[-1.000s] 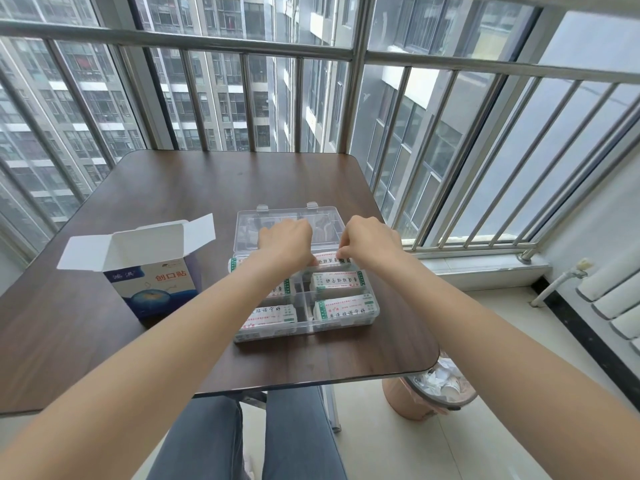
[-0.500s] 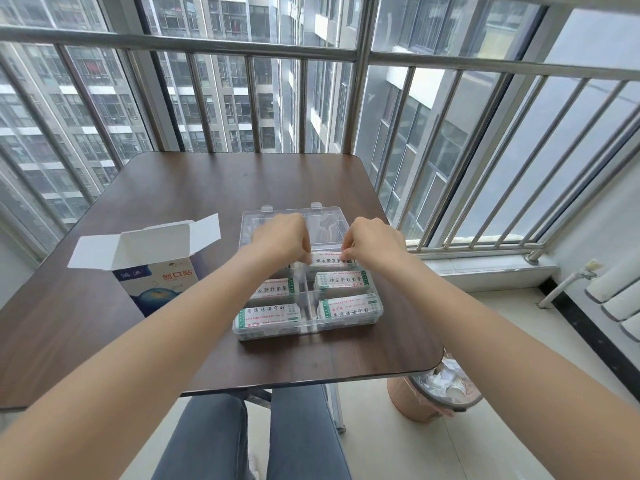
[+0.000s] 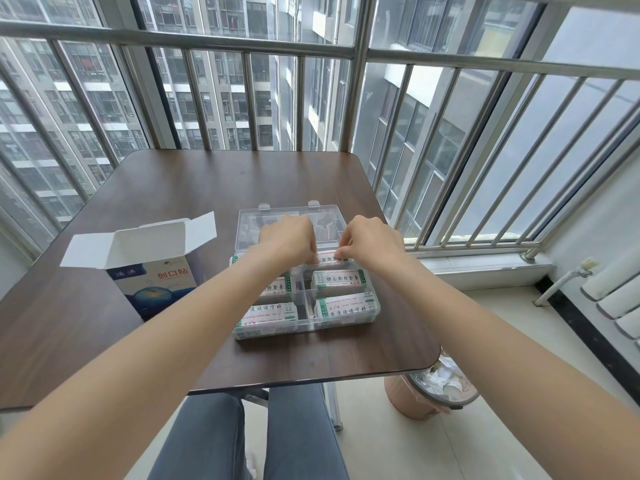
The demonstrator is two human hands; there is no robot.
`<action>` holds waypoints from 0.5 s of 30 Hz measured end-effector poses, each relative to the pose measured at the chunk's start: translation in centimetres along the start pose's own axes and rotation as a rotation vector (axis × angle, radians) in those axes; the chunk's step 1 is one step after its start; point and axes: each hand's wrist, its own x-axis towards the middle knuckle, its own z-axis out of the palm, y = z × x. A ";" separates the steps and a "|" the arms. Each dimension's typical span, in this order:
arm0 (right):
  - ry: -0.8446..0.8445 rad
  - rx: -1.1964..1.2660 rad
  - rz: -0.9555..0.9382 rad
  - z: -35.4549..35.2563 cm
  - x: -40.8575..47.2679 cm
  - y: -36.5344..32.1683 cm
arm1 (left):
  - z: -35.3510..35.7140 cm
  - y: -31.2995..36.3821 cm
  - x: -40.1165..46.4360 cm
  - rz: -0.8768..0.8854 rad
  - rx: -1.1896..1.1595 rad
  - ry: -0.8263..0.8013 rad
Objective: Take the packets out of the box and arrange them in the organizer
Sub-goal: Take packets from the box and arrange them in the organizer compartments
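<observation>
Left hand (image 3: pixel 289 242) and right hand (image 3: pixel 370 245): close together over the far row of the clear organizer (image 3: pixel 375 311), fingers curled down, both pinching the ends of one packet stack (image 3: pixel 329 256)

Step in hand, as judged: seating this stack in a far compartment. Best done by keeping it level, pressing both ends down evenly, squaring the edges against the dividers, and letting go only once it lies flat below the rim, so the lid can later close

Organizer: transparent plastic, divided in two columns, hinged lid (image 3: pixel 249 220) lying open behind the hands. Near right compartment holds a white packet stack with green and red print (image 3: pixel 344 306); middle right another (image 3: pixel 337 278); near left another (image 3: pixel 272 315); middle left one partly hidden by the left forearm

Box (image 3: pixel 156 285): blue and white carton, upright to the left of the organizer, top flaps open; contents not visible from here

Table (image 3: pixel 207 181): dark wood, carries both containers
</observation>
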 end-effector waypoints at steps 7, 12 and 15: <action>-0.001 -0.045 0.025 -0.1 -0.1 -0.5 | -0.2 0.0 0.0 -0.007 -0.017 -0.018; -0.026 0.011 0.057 -0.1 0.0 -0.3 | 0.0 -0.4 0.2 -0.019 -0.090 -0.045; -0.021 -0.009 0.049 0.0 -0.1 -0.2 | -0.1 -0.5 0.2 -0.019 -0.116 -0.049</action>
